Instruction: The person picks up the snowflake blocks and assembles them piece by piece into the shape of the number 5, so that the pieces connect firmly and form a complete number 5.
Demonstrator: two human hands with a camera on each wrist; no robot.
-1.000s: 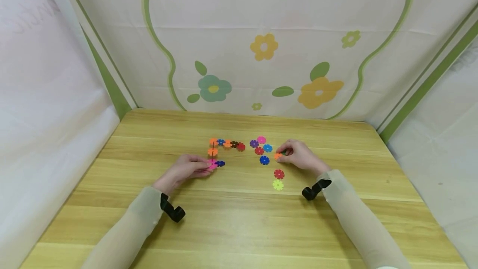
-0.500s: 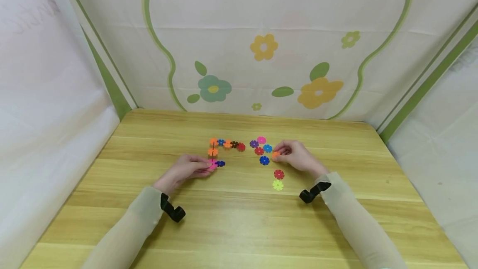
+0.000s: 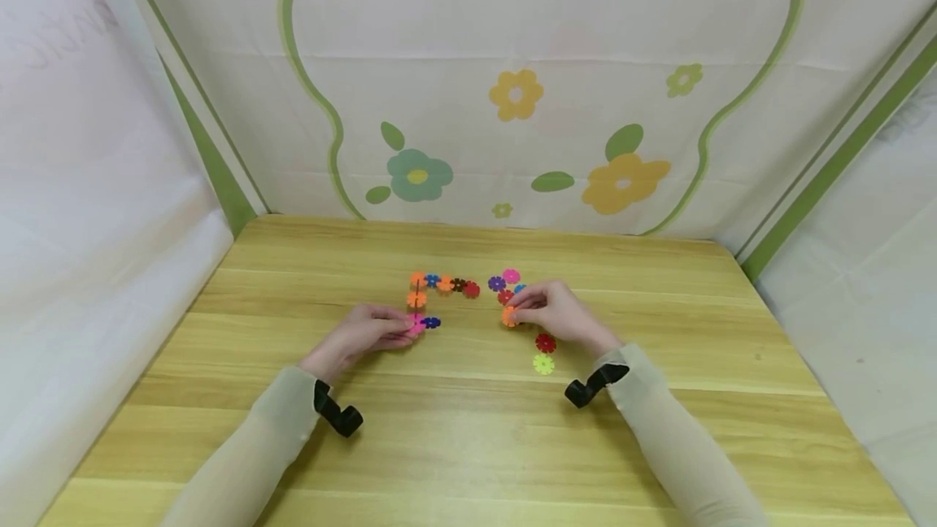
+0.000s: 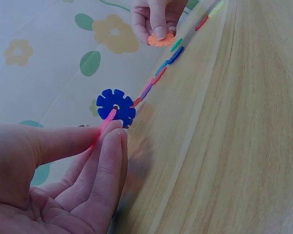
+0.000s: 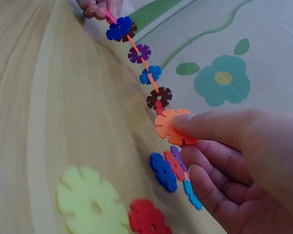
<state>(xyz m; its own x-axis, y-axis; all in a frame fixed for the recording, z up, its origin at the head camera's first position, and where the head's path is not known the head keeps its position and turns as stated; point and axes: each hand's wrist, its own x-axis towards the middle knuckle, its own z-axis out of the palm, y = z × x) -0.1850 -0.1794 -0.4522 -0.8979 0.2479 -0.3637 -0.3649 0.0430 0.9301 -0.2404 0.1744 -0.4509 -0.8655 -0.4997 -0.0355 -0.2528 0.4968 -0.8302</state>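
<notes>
My left hand (image 3: 362, 332) pinches a pink notched plastic disc (image 3: 416, 324) between thumb and fingers. A dark blue disc (image 4: 112, 103) is slotted onto it, facing right. From the pink disc a chain of interlocked discs runs away past an orange one (image 3: 416, 299), then turns right and ends at a red disc (image 3: 472, 289). Held by the thumb and fingers of my right hand (image 3: 560, 314) is a loose orange disc (image 5: 170, 126), apart from the chain. It is above the table, near the loose discs, and the hand partly covers those in the head view.
Loose discs lie on the wooden table (image 3: 468, 446): purple (image 3: 497, 284), pink (image 3: 511, 276), blue (image 5: 163, 171), green (image 4: 176, 45), red (image 3: 545, 343) and yellow (image 3: 543, 364), among several. A flower-printed cloth (image 3: 439, 104) hangs behind the table.
My right hand has moved left with the orange disc, past the loose blue discs and closer to the chain. The left hand and the chain have stayed in place.
</notes>
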